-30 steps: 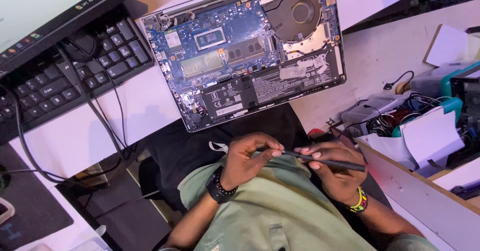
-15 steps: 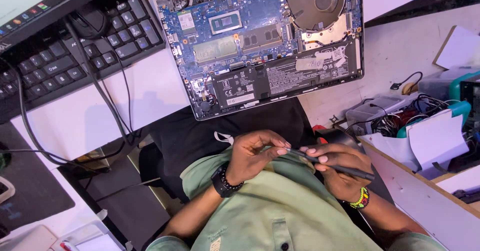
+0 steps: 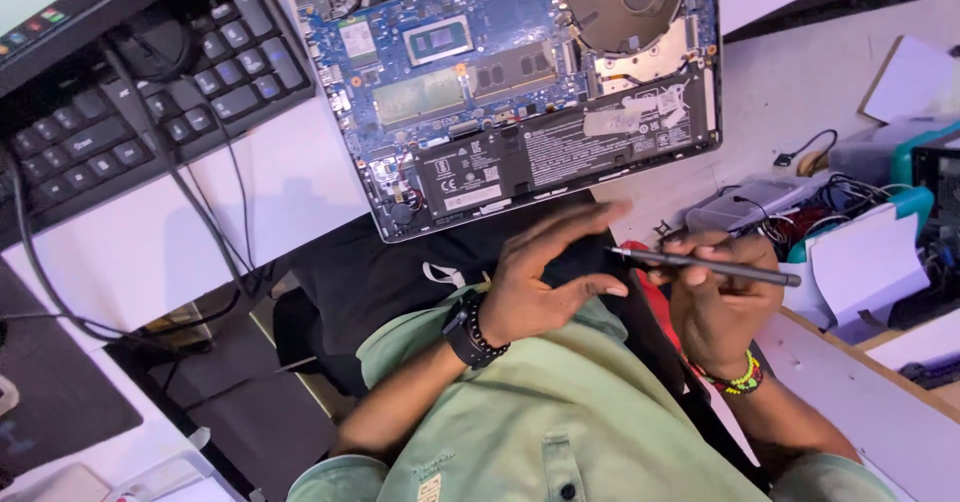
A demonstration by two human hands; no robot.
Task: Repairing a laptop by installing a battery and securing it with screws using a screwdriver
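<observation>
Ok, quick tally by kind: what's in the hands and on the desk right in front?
Slim dark screwdriver, in right hand: 1
Opened laptop: 1
Black keyboard: 1
Hands, counting the empty left hand: 2
Total: 5

We see from one head-worn camera, looking steeply down and close over our own chest and hands, with the white worktop (image 3: 300, 212) and the opened laptop (image 3: 520, 82) just ahead.

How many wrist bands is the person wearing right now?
2. A black wrist band with dark beads sits on the left wrist, beside the green shirt. A multicoloured beaded bracelet circles the right wrist, below the hand holding the slim dark screwdriver. Sleeves hide none.
</observation>
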